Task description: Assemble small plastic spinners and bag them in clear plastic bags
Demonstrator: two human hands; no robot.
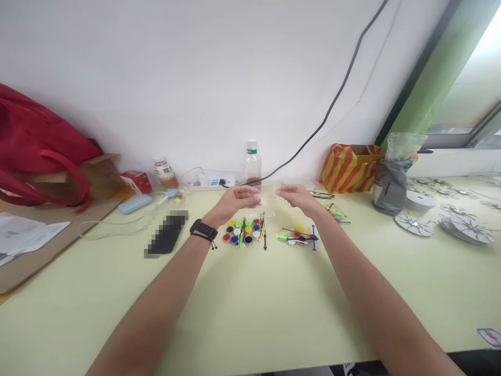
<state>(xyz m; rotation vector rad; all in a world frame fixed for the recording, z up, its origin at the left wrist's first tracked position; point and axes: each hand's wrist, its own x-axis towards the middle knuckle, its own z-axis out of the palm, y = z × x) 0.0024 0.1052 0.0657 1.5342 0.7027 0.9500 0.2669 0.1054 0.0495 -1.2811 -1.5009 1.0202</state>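
Note:
Both hands are raised over the table with a clear plastic bag (268,204) stretched between their fingertips; its outline is faint. My left hand (235,202), with a black watch on the wrist, pinches one side. The other side is pinched by my right hand (299,198). Below my left hand lie several coloured round pieces (235,231), in rows, with thin coloured arrow-shaped pointers (265,237) alongside. Under my right hand is a looser pile of pointers and round pieces (299,237). A small bag of green and coloured pieces (338,214) is partly behind my right forearm.
A bottle (253,162) stands by the wall near a hanging black cable (326,115). At left are a phone (168,235), a drink bottle (165,173) and a red bag (43,141). At right are a striped bag (348,169), a grey bag (390,185) and stacked discs (465,228).

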